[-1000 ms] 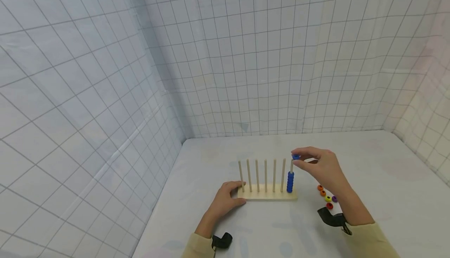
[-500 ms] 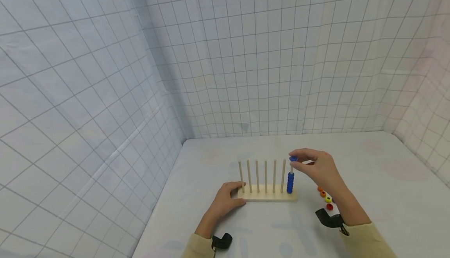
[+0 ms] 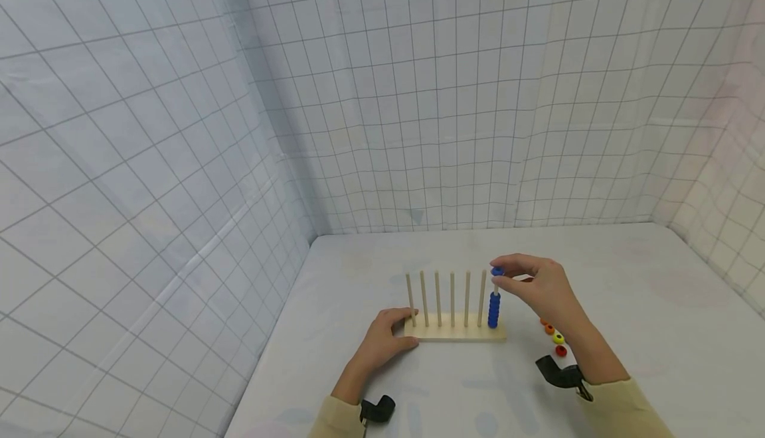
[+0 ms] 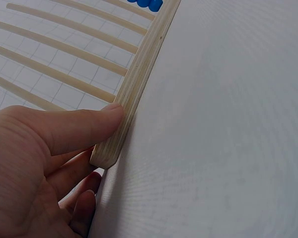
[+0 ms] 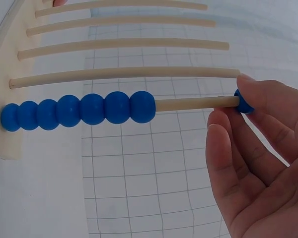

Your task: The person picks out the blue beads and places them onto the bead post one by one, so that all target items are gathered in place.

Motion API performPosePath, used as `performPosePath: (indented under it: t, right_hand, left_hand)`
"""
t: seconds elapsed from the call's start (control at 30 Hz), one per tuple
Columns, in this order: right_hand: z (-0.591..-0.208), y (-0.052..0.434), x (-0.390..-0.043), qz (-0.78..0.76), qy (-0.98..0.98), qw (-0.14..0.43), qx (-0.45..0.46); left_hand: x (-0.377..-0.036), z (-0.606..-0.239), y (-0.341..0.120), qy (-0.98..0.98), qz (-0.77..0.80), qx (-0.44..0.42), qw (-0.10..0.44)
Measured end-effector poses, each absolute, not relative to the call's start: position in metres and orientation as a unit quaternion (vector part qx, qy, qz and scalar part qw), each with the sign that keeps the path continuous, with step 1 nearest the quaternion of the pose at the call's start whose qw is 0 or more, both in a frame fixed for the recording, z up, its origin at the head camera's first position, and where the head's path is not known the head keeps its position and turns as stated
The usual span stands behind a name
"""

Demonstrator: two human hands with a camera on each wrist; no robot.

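A pale wooden bead rack [image 3: 454, 336] with a row of upright pegs stands on the table. Its rightmost peg bears a stack of several blue beads [image 5: 92, 109] at the bottom; the other pegs are bare. My right hand [image 3: 540, 285] pinches one more blue bead [image 5: 243, 102] between thumb and fingers at the top of that peg, and in the right wrist view the peg's tip reaches into the bead. With thumb in front and fingers behind, my left hand [image 3: 382, 338] grips the left end of the rack's base [image 4: 114, 134].
To the right of the rack, partly behind my right forearm, lie loose beads: orange [image 3: 549, 329], yellow [image 3: 558, 338] and red [image 3: 560, 351]. White gridded sheets [image 3: 418, 126] rise behind and beside the white table [image 3: 358, 259].
My right hand has moved slightly left and down, bringing the blue bead from beside the peg's tip onto it. The left hand and the rack have stayed put.
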State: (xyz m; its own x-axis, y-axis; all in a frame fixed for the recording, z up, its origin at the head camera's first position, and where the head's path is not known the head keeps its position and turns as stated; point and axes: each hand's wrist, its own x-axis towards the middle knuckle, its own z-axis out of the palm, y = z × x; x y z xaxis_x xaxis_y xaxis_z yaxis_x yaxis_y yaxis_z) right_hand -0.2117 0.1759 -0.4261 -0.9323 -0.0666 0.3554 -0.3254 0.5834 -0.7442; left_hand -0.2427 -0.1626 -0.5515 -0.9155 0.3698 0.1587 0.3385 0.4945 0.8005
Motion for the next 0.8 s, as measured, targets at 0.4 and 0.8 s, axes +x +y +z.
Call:
performPosePath:
  t: [0.4, 0.8]
  right_hand:
    - [-0.4289, 0.1741, -0.2114, 0.437, -0.880, 0.151, 0.113]
    - [-0.4316, 0.1737, -0.2122, 0.436, -0.882, 0.145, 0.106]
  left_hand:
    - [-0.2417, -0.5510, -0.1623, 0.867, 0.454, 0.207, 0.014]
    - [-0.2408, -0.5500, -0.1628, 0.870, 0.445, 0.212, 0.010]
